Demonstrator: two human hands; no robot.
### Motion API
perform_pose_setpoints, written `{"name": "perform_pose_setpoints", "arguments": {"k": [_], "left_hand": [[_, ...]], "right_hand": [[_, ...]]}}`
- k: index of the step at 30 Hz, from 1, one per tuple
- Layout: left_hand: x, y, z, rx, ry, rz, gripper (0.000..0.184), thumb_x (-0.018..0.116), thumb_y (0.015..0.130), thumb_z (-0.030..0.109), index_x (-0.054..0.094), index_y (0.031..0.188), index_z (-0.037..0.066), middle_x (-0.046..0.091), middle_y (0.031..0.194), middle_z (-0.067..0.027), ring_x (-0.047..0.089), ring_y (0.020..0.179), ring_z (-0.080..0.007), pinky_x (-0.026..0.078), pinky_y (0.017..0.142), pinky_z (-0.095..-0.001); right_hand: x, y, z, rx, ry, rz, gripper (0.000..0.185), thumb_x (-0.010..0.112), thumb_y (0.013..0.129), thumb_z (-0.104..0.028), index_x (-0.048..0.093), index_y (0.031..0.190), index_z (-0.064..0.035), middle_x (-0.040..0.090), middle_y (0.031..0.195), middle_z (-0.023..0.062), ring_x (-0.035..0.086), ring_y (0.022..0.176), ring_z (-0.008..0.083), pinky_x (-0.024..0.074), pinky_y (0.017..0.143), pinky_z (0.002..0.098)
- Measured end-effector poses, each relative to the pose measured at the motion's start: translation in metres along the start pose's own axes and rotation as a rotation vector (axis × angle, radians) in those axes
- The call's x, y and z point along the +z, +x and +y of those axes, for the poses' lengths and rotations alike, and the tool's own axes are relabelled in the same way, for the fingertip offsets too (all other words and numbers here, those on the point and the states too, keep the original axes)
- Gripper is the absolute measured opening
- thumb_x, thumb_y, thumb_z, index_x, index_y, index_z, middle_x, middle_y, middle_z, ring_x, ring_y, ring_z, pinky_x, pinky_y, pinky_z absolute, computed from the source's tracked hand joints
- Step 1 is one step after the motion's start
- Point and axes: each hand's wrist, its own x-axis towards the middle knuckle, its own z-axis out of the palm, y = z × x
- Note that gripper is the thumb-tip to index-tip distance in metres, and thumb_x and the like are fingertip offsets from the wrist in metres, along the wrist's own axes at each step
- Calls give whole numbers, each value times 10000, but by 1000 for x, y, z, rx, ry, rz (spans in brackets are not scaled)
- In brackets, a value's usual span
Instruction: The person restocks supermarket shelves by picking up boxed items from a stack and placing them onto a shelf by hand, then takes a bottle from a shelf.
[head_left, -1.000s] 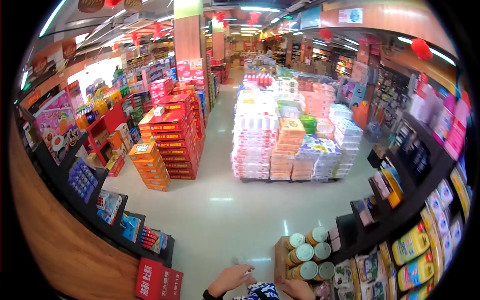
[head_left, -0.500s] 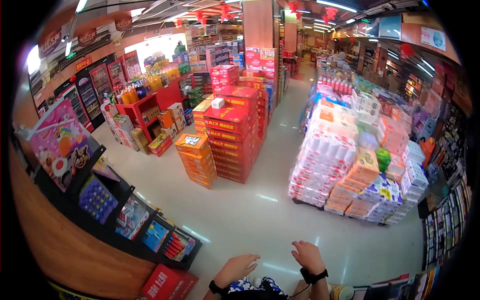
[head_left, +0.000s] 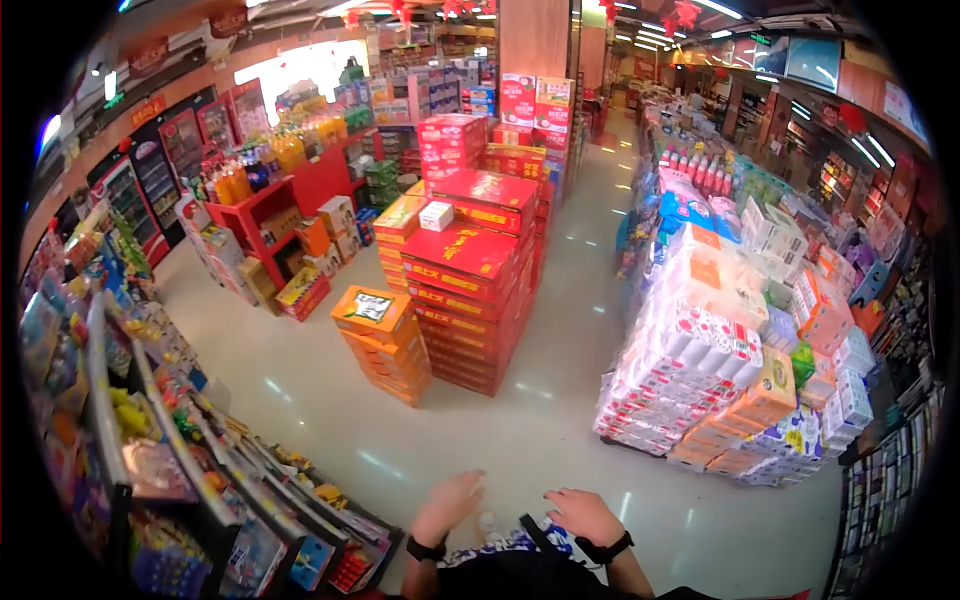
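The right hand [head_left: 587, 514] hangs over the floor, fingers loosely spread and holding nothing visible; the left hand [head_left: 447, 507] is blurred, so its finger spread and any grip cannot be told. The shelf [head_left: 103, 400] stands nearby on the left, the orange boxes [head_left: 385, 350] ahead. A wide left elbow could knock goods off; a bump could topple the boxes.

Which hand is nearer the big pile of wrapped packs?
Right: the right hand is below and left of the pile in view, not touching; the left hand is farther left.
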Motion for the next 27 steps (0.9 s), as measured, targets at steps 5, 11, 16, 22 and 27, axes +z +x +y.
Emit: {"name": "perform_pose_setpoints", "arguments": {"k": [5, 11, 16, 22, 27], "left_hand": [[-64, 112, 1, 117, 20, -32, 331, 634, 991, 272, 637, 1293, 136, 715, 1178, -143, 684, 1047, -369, 567, 874, -453], [-68, 218, -74, 97, -48, -90, 313, 632, 990, 271, 658, 1273, 141, 725, 1152, -135, 687, 1038, -372, 563, 859, -451], [-108, 311, -125, -2, 11, -78, 306, 633, 984, 267, 651, 1265, 147, 726, 1157, -136, 688, 1041, -368, 562, 861, -456], [-175, 416, -152, -161, 150, 38, 337, 639, 979, 252, 624, 1287, 116, 708, 1209, -135, 675, 1079, -378, 560, 870, -473], [-209, 488, -205, -145, -60, 106, 365, 645, 967, 217, 616, 1311, 98, 692, 1164, -171, 660, 1084, -405, 552, 889, -473]], "right_hand": [[-36, 91, 7, 198, -90, -4, 263, 666, 917, -268, 677, 1106, -85, 715, 971, 156, 700, 924, 367, 571, 795, 479], [-5, 213, 77, 251, -39, -159, 262, 665, 912, -304, 702, 1054, -87, 724, 947, 154, 709, 911, 378, 565, 773, 496], [-21, 350, 123, 152, -38, -40, 235, 641, 909, -289, 691, 1009, -83, 708, 925, 172, 700, 890, 405, 554, 783, 504], [-49, 540, 160, 51, -190, -193, 297, 677, 897, -274, 676, 1113, -71, 709, 1041, 180, 692, 1006, 381, 566, 826, 512], [-101, 668, 137, -135, -61, -105, 321, 639, 961, -290, 655, 1189, -65, 694, 1034, 164, 687, 1018, 380, 564, 831, 518]]}}
